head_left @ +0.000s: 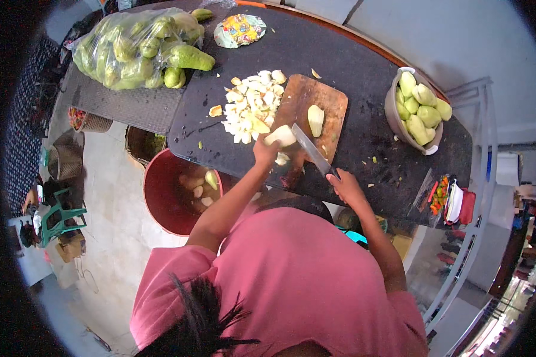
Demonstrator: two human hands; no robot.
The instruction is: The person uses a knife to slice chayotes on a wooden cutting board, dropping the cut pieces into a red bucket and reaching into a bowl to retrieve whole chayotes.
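My left hand (265, 151) is closed around a pale, peeled piece of chayote (281, 135), above the near left edge of a wooden cutting board (333, 98). My right hand (346, 187) grips the black handle of a kitchen knife (311, 147). Its blade slants up and left across the board, with the tip close to the held piece. Another peeled chayote half (315, 121) lies on the board. To the board's left spreads a heap of pale cut chunks (251, 104); a small offcut (282, 159) sits beside my left hand.
A grey bowl of peeled chayotes (392, 110) stands at the right. A clear bag of chayotes (134, 44) fills the far left, near a colourful crumpled packet (240, 31). Chillies (439, 195) lie near the right edge. Below the dark tabletop (220, 140) stands a red tub (161, 196).
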